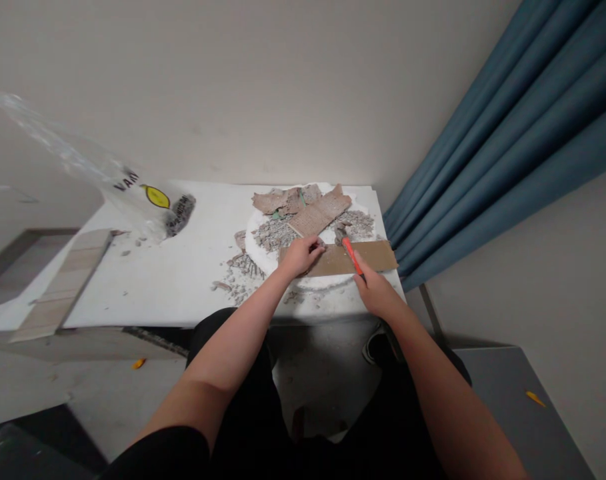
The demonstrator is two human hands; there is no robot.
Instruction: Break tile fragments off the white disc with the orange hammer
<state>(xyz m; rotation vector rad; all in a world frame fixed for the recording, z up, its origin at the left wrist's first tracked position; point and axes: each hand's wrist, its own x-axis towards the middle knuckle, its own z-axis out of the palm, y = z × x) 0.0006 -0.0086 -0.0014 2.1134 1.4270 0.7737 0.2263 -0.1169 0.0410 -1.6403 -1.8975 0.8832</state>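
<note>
My right hand (pixel 377 290) is wrapped round the red handle of a small hammer (pixel 351 252), its dark metal head up over the far edge of a brown cardboard strip (pixel 375 256). My left hand (pixel 301 255) rests at the strip's left part, thumb and fingers pinched together. Whatever sits between those fingertips is too small to make out. Under the strip lies a round white foam slab (pixel 255 250), covered in grey rubble (pixel 271 235). Torn, dusty cardboard pieces (pixel 321 210) lie across the rubble behind my left hand.
The white table (pixel 183 280) carries crumbs left of the slab. A clear plastic bag (pixel 155 200) with grey bits stands farther left, near a striped board (pixel 65 283). Blue curtains (pixel 503 133) hang at the right. A grey surface (pixel 513 393) holds a yellow object (pixel 535 399).
</note>
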